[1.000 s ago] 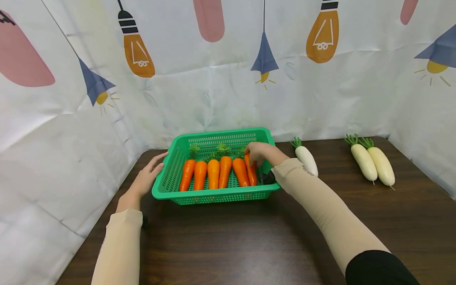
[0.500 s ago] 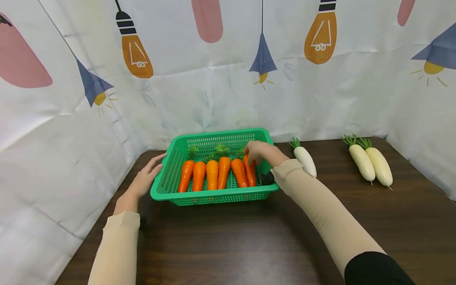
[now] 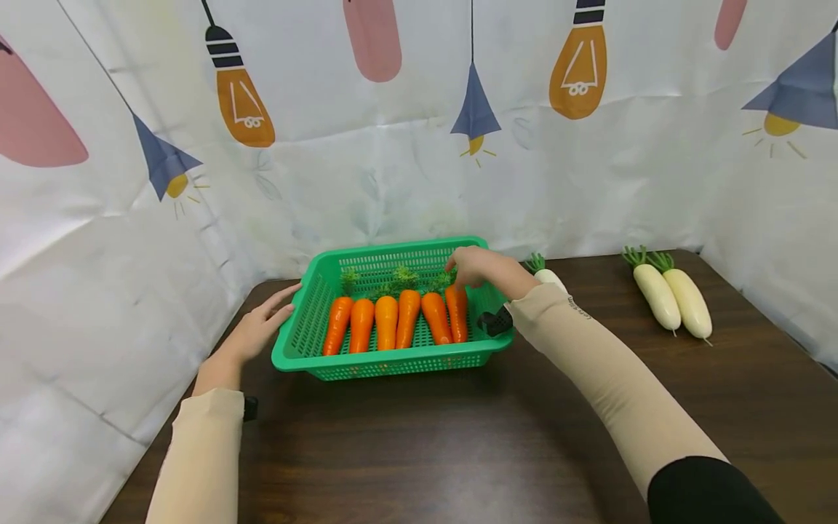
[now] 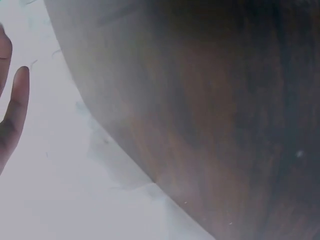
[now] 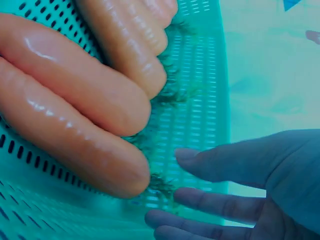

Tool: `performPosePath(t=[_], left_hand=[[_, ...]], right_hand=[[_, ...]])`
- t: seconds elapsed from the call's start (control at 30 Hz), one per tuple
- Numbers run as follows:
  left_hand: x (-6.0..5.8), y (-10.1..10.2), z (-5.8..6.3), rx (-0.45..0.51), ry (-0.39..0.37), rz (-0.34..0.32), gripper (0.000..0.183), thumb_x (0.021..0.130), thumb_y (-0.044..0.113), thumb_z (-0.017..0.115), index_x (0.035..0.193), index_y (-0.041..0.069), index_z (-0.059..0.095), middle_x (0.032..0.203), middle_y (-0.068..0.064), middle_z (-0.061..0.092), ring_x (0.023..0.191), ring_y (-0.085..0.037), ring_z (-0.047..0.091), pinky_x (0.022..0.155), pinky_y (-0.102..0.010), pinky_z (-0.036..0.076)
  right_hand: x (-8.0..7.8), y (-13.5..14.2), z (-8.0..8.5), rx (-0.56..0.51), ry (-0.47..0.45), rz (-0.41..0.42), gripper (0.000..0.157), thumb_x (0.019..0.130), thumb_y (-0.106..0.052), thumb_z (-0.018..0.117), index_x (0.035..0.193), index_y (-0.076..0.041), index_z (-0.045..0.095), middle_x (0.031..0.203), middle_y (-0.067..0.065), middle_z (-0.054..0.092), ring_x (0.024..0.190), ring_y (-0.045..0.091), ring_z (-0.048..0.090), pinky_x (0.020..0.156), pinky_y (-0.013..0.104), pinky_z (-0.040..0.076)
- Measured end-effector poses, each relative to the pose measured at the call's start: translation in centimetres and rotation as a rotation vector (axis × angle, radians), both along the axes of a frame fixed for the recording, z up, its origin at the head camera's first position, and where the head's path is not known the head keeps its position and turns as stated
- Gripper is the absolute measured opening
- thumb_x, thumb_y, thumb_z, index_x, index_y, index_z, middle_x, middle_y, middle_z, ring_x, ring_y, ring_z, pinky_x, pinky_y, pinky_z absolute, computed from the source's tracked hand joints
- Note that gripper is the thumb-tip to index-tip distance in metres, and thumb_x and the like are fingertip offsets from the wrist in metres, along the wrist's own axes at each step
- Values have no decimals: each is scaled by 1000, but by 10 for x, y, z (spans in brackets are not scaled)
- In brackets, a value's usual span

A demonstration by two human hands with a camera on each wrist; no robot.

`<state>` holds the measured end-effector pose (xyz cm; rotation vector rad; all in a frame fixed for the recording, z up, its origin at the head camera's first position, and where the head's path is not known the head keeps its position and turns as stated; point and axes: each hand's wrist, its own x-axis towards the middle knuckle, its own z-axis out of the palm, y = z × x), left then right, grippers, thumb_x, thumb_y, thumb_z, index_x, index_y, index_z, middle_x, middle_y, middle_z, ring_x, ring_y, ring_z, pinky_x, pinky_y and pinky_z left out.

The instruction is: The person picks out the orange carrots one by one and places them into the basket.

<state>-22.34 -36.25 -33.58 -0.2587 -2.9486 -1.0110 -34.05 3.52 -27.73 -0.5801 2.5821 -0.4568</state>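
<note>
Several orange carrots [image 3: 386, 322] with feathery green tops lie side by side in a green slotted plastic basket [image 3: 393, 362]. My right hand [image 3: 483, 267] is over the basket's back right part, near the leafy end of the rightmost carrot [image 3: 457, 313]. In the right wrist view, the thumb and fingers [image 5: 215, 200] of that hand are spread apart beside that carrot, holding nothing. At the basket's left side, my left hand [image 3: 255, 331] has its fingertips right at the rim, fingers extended. Only two of its fingers [image 4: 17, 102] show in the left wrist view.
A white radish [image 3: 548, 278] lies right of the basket, partly hidden behind my right forearm. Two more white radishes [image 3: 668, 297] lie farther right on the dark wooden table [image 3: 406, 444]. A patterned white cloth [image 3: 393, 175] hangs behind and along the sides.
My right hand has let go of the rightmost carrot and moved up toward its leafy end. The left hand stays at the rim. The head view has shifted slightly.
</note>
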Motion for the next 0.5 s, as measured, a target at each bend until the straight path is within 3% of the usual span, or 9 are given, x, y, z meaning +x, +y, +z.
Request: performPosePath(t=[0.1, 0.2, 0.3, 0.5], left_hand=[[-2, -1, 4, -34, -11, -12, 61, 111, 44, 39, 165, 18, 25, 151, -34, 41, 129, -54, 48, 98, -73, 39], [-3, -2, 9, -75, -5, -22, 61, 111, 43, 41, 164, 17, 28, 144, -35, 49, 123, -52, 54, 96, -69, 42], [-4, -2, 14, -128, 10, -31, 60, 111, 42, 44, 163, 15, 32, 139, -33, 55, 120, -49, 58, 95, -67, 45], [-5, -2, 25, -209, 27, -71, 58, 111, 37, 45, 160, 7, 37, 134, -32, 59, 118, -48, 59, 92, -64, 47]], right_hand=[[2, 9, 4, -62, 5, 45, 50, 102, -8, 63, 150, -3, 51, 145, 21, 55, 62, 18, 54, 67, 32, 48], [5, 20, 9, -123, 24, 89, 49, 104, -11, 61, 150, 1, 50, 137, 24, 61, 89, 32, 68, 77, 37, 54], [9, 29, 15, -172, 69, 119, 46, 105, -14, 59, 148, 1, 52, 138, 26, 60, 110, 39, 66, 85, 42, 55], [24, 54, 19, -240, 242, 139, 42, 105, -17, 60, 145, -3, 58, 136, 22, 62, 122, 39, 60, 96, 50, 51]])
